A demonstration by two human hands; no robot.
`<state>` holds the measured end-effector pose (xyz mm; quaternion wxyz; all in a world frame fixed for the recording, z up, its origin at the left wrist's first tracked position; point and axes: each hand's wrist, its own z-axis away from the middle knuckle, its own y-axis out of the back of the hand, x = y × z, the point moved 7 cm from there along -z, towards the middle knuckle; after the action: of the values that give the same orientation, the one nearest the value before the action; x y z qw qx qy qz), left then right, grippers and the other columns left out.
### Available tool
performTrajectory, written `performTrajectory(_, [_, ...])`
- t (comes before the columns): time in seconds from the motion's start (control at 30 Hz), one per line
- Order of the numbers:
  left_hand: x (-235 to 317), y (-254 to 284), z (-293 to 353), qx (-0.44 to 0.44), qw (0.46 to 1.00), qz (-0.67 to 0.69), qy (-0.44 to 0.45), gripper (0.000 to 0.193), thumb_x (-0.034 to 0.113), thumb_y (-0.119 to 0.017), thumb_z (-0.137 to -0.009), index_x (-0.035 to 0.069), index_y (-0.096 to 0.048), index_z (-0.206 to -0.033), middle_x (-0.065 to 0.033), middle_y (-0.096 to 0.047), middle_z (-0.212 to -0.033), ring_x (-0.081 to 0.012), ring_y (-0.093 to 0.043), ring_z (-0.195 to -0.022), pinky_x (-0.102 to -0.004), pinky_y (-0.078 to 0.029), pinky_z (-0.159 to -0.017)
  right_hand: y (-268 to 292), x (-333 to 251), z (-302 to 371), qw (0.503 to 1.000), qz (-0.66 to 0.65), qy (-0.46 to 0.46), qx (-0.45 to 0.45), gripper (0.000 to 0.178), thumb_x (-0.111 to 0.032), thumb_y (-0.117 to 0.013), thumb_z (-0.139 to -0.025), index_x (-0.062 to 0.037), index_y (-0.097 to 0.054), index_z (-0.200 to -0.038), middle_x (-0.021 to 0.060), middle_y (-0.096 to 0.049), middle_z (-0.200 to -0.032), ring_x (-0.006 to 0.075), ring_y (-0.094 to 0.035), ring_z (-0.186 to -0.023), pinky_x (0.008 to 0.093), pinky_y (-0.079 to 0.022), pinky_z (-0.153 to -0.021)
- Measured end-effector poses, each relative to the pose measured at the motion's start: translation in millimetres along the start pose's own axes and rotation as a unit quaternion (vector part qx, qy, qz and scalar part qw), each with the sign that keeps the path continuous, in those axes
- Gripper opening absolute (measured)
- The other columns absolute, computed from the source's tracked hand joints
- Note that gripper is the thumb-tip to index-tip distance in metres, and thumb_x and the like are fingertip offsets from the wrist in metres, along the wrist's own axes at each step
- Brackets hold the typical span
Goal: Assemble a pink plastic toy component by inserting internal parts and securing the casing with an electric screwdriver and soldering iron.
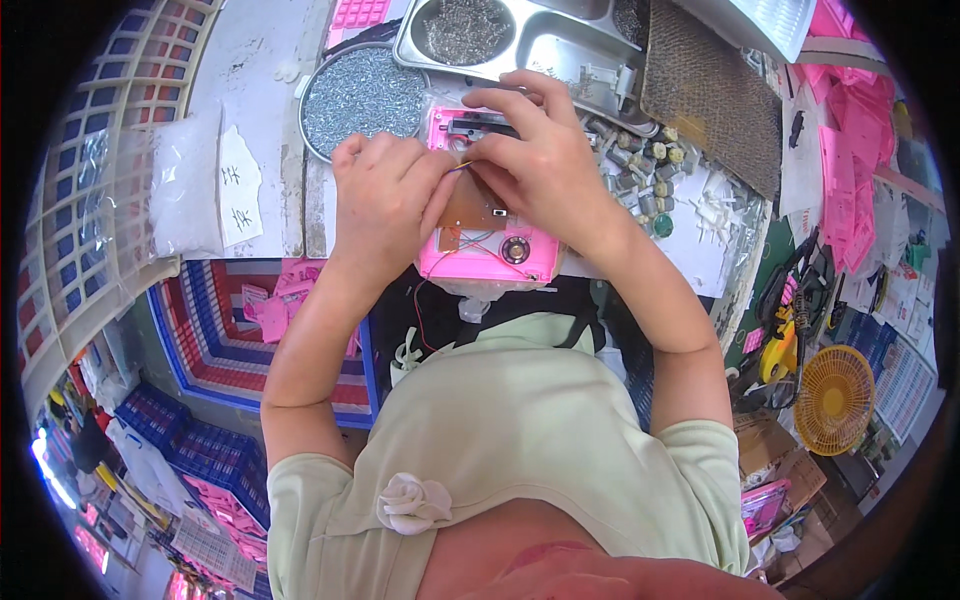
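With our left hand [392,190] we pinch one thin wire [463,166] over one pink plastic housing [446,266]; our right hand [545,160] curls at the wire, its grip unclear to us. Inside the housing sit one brown circuit board [468,210] and one round speaker [515,250]. Beyond the housing lie one round pan [303,115] of uncounted screws [362,100], leftward, and one steel compartment tray [517,42]; rightward, many small cylindrical motors [650,165].

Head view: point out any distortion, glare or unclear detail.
In the head view, the white lattice basket bows along the rim; in the head view, a light strip at far left glares white; in the head view, the left hand and right hand look fairly sharp, but the wire between them is too fine to trace.
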<state>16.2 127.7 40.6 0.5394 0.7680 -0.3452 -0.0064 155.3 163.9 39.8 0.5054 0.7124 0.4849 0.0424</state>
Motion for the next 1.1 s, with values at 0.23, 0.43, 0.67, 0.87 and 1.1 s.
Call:
performTrajectory(0.23, [-10.5, -2.0, 2.8, -0.020, 1.000, -0.001, -0.004, 0.012, 0.018, -0.074, -0.084, 0.013, -0.070, -0.095, -0.0011, -0.061, -0.086, -0.0220, -0.058, -0.087, -0.0423, -0.035, -0.088, 4.0, -3.2, 11.5, 1.000, 0.012, -0.005, 0.023, 0.014, -0.010, -0.079, -0.066, -0.0086, -0.076, -0.080, 0.0047, -0.069, -0.120, 0.0357, -0.057, -0.119, 0.0447, -0.055, -0.088])
performTrajectory(0.43, [-12.7, 8.5, -0.5, 0.049, 0.998, 0.009, 0.034, 0.019, 0.012, -0.076, -0.083, 0.010, -0.070, -0.101, -0.0052, -0.064, -0.093, -0.0226, -0.061, -0.090, -0.0402, -0.040, -0.087, 17.4, 2.2, 21.2, 0.998, -0.029, -0.019, 0.042, 0.024, -0.006, -0.081, -0.064, -0.0107, -0.077, -0.087, 0.0060, -0.070, -0.122, 0.0364, -0.056, -0.119, 0.0442, -0.055, -0.089])
performTrajectory(0.67, [20.6, -0.7, -9.2, 0.032, 0.979, 0.194, 0.052, 0.027, 0.001, -0.073, -0.081, 0.004, -0.067, -0.107, -0.0119, -0.066, -0.099, -0.0294, -0.067, -0.081, -0.0390, -0.053, -0.068, 35.5, 7.7, 41.4, 0.996, -0.042, -0.042, 0.066, 0.025, -0.006, -0.083, -0.064, -0.0102, -0.074, -0.087, 0.0071, -0.069, -0.122, 0.0364, -0.056, -0.117, 0.0450, -0.051, -0.095])
performTrajectory(0.87, [20.5, -15.8, -15.9, -0.013, 0.980, 0.190, 0.061, 0.020, 0.002, -0.073, -0.082, 0.004, -0.068, -0.101, -0.0103, -0.067, -0.094, -0.0292, -0.068, -0.078, -0.0377, -0.054, -0.067, 31.4, 15.4, 47.4, 0.993, -0.074, -0.056, 0.071, 0.027, -0.004, -0.082, -0.068, -0.0122, -0.076, -0.093, 0.0061, -0.069, -0.126, 0.0338, -0.053, -0.124, 0.0452, -0.045, -0.102])
performTrajectory(1.1, [-19.2, 4.0, 0.0, 0.037, 0.974, 0.178, 0.138, 0.015, -0.003, -0.070, -0.085, 0.003, -0.069, -0.099, -0.0085, -0.069, -0.092, -0.0205, -0.066, -0.074, -0.0338, -0.052, -0.065, 32.0, 20.2, 53.1, 0.993, -0.063, -0.075, 0.061, 0.024, -0.005, -0.082, -0.068, -0.0118, -0.075, -0.091, 0.0066, -0.069, -0.125, 0.0339, -0.053, -0.122, 0.0453, -0.044, -0.102])
